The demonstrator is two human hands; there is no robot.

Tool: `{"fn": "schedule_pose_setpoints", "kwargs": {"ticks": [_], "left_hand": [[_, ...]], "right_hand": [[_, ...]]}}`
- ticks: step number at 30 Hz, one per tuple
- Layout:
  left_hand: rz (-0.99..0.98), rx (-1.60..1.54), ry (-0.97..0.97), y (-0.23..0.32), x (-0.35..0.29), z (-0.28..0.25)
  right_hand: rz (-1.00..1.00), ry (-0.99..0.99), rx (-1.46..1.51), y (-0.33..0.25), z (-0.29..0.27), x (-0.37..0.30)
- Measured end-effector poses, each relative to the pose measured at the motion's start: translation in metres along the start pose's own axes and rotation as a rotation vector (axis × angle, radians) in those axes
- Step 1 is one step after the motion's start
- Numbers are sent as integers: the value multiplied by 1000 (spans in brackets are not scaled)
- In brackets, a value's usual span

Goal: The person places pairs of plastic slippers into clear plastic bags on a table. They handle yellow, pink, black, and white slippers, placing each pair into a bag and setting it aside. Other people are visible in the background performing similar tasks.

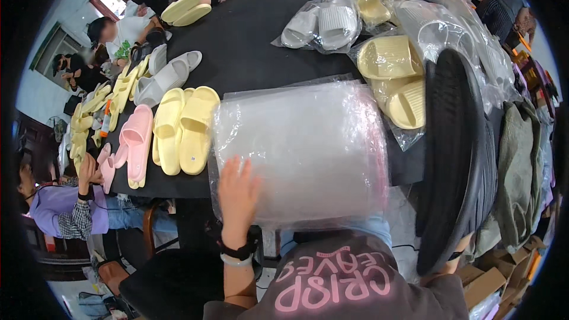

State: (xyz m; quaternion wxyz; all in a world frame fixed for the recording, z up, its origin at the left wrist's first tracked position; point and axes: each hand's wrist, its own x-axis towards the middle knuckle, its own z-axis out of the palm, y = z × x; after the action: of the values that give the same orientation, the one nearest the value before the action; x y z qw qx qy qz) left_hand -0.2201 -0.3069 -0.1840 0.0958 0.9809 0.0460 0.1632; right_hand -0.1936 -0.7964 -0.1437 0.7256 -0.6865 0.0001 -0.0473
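Observation:
My left hand (238,192), slightly blurred, lies over the near left part of a stack of clear plastic bags (302,148), its fingers stretched out with nothing in them. The stack hangs a little over the table's near edge, and its right side has a pinkish tint. Left of it stands a pair of yellow slippers (194,136); beside those is a pink slipper (137,148). On the right, a large black, ribbed, padded thing (453,154) covers my right hand; only the forearm with a dark wristband shows below it.
Bagged grey slippers (338,24) and bagged yellow slippers (391,59) lie at the far right. Grey slippers (166,80) stand farther left, with more yellow pairs beyond. A person in a purple top (65,213) sits at the left; others sit behind. Cardboard boxes (495,281) are at lower right.

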Motion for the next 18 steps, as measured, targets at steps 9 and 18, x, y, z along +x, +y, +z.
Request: {"fn": "schedule_pose_setpoints", "kwargs": {"ticks": [9,18], "left_hand": [[-46,-389,-188,18,-9,34],[-123,40,-200,4,-28,21]], "right_hand": [[-631,-606,-746,-14,247,56],[-660,-534,-1033,59,263,67]]}}
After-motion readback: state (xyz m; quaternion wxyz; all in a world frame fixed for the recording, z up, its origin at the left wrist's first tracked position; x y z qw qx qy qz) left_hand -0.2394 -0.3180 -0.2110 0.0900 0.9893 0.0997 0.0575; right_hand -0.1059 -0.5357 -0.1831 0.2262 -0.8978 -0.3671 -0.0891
